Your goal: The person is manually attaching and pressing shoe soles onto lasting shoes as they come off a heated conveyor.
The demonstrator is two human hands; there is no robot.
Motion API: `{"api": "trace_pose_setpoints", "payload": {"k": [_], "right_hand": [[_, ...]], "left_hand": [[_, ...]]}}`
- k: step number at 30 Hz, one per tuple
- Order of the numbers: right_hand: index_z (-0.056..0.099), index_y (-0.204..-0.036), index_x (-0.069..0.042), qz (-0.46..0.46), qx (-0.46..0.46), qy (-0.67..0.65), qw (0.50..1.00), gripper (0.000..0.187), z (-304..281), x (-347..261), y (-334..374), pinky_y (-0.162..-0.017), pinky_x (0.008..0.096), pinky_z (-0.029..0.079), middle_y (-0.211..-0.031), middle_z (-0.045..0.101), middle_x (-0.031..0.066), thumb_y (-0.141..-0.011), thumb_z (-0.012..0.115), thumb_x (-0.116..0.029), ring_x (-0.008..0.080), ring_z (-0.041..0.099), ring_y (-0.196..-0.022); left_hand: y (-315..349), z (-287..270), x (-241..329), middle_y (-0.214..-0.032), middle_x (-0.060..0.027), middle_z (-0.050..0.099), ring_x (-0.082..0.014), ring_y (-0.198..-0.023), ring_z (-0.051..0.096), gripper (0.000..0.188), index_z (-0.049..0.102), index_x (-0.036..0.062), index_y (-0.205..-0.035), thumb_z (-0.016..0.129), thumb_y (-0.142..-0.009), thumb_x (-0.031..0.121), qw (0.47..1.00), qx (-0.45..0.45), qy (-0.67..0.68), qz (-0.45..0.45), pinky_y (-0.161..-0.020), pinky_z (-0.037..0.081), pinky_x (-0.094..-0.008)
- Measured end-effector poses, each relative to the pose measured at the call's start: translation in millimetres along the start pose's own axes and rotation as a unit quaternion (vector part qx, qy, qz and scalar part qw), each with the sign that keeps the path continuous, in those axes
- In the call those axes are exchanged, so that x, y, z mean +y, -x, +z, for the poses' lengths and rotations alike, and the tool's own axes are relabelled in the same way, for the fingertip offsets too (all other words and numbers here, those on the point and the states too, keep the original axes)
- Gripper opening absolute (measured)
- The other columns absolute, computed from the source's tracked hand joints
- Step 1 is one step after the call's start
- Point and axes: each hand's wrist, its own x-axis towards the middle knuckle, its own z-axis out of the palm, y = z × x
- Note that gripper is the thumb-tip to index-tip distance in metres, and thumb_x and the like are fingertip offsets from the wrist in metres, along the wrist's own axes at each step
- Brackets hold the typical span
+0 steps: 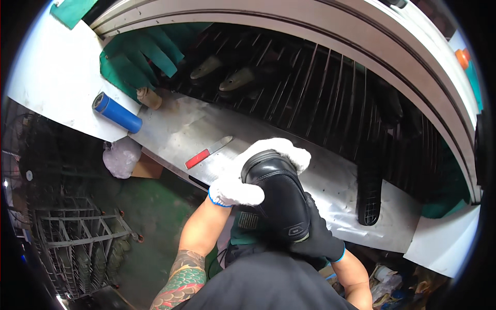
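A black leather shoe (274, 188) is held in front of my body, above the near edge of a metal ledge. My left hand (243, 178), in a white knit glove with a blue cuff, is wrapped round the shoe's far end and left side. At the near end, my right hand (323, 232), in a dark glove, grips the right side; some of its fingers are hidden by the shoe. On the ledge just left of the shoe lies a red-handled knife (199, 158), its short blade pointing away and to the right.
Beyond the metal ledge (330, 188) is a dark opening with rods, holding several shoes (237, 79). A black sole-like piece (369, 199) juts over the ledge at right. A blue cylinder (118, 112) lies by green strips (137, 57) at left. Wire racks (82, 237) stand at lower left.
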Motion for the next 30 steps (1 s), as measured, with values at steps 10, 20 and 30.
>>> {"api": "trace_pose_setpoints", "payload": {"k": [10, 20, 30], "right_hand": [[0.008, -0.166, -0.002, 0.032, -0.039, -0.087, 0.995, 0.132, -17, 9, -3, -0.124, 0.0462, 0.035, -0.164, 0.034, 0.0267, -0.063, 0.090, -0.021, 0.0395, 0.039, -0.152], [0.013, -0.166, -0.001, -0.059, -0.048, -0.015, 0.997, 0.131, -19, 21, -10, -0.126, 0.0468, 0.032, -0.166, 0.031, 0.0260, -0.061, 0.089, -0.021, 0.0393, 0.034, -0.154], [0.044, -0.153, 0.001, -0.151, 0.055, 0.069, 0.985, 0.086, -36, -12, -22, -0.126, 0.0497, 0.030, -0.150, 0.054, 0.0268, -0.076, 0.077, -0.015, 0.0430, 0.049, -0.143]], "left_hand": [[11, 16, 3, -0.154, -0.0236, 0.052, -0.0303, -0.135, 0.056, 0.080, 0.036, -0.0011, -0.158, 0.075, -0.090, 0.015, 0.842, 0.078, -0.527, 0.091, -0.113, 0.046, -0.0413], [34, 16, -15, -0.151, -0.0293, 0.053, -0.0344, -0.133, 0.058, 0.080, 0.033, -0.0024, -0.161, 0.073, -0.092, 0.008, 0.809, 0.141, -0.532, 0.207, -0.111, 0.049, -0.0428], [36, 54, -27, -0.144, -0.0379, 0.052, -0.0414, -0.131, 0.058, 0.105, 0.017, -0.0084, -0.162, 0.082, -0.090, 0.031, 0.763, 0.305, -0.465, 0.329, -0.112, 0.048, -0.0480]]}}
